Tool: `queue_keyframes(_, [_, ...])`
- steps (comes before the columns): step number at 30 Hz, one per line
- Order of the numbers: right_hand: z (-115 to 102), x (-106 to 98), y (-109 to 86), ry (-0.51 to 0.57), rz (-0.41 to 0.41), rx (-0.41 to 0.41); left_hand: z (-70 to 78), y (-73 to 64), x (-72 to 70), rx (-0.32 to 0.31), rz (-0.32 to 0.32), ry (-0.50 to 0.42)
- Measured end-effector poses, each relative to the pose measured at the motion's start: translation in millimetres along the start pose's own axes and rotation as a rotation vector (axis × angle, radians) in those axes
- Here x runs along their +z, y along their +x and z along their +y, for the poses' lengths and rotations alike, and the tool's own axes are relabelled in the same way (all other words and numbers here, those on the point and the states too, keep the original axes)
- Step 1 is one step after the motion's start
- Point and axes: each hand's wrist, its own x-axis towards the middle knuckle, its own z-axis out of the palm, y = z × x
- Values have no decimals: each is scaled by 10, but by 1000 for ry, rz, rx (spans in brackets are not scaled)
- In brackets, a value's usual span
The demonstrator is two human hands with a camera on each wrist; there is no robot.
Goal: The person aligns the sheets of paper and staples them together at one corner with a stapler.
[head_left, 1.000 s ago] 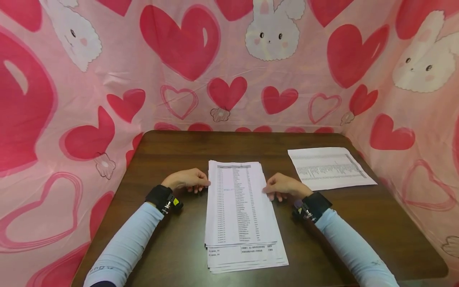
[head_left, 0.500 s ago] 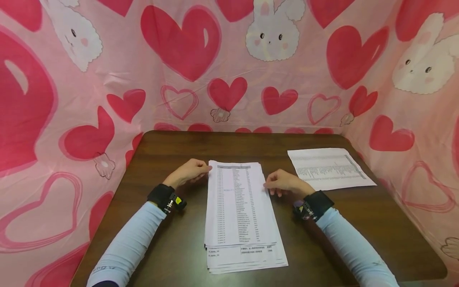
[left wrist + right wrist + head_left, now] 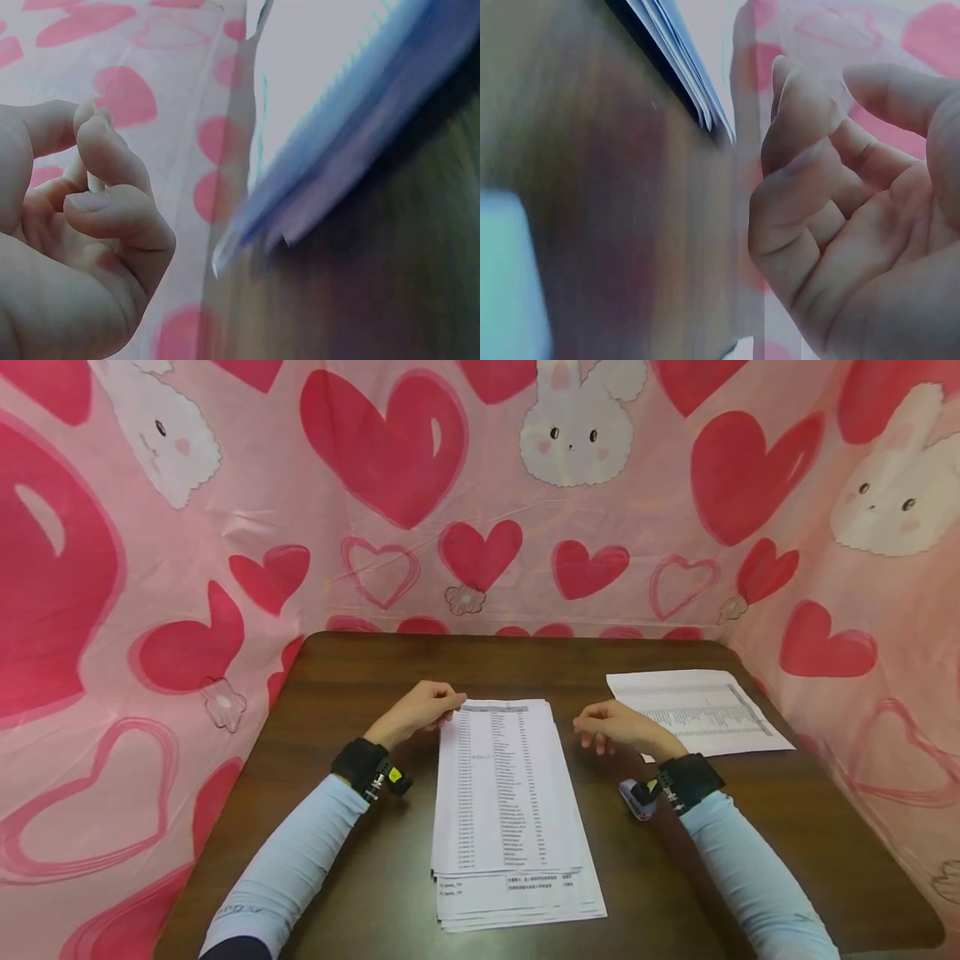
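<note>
A stack of printed sheets (image 3: 502, 802) lies on the dark wooden table (image 3: 330, 860), lower sheets sticking out at the near end. My left hand (image 3: 418, 708) is over its far left corner, fingertips overlapping that corner in the head view. In the left wrist view, a gap shows between these curled fingers (image 3: 124, 217) and the stack's slightly raised corner; thumb and index fingertip lie close together. My right hand (image 3: 624, 727) is apart from the stack, on its right side. Its fingers hang loosely curled with nothing between them, as the right wrist view shows.
One printed sheet (image 3: 705, 714) lies alone at the table's right, behind my right hand. A small purple-grey object (image 3: 637, 802) is beside my right wrist. Curtains (image 3: 375, 585) with hearts and rabbits stand behind and at both sides of the table.
My left hand has moved up along the stack's left edge to its far corner. My right hand has left the stack's right edge and shifted right. The stack has stayed in place.
</note>
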Motion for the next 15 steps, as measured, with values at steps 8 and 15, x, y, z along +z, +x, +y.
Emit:
queue_keyframes(8, [170, -342, -117, 111, 91, 27, 239, 119, 250, 104, -46, 29])
queue_keyframes(15, [384, -591, -223, 238, 215, 116, 367, 283, 529, 122, -66, 55])
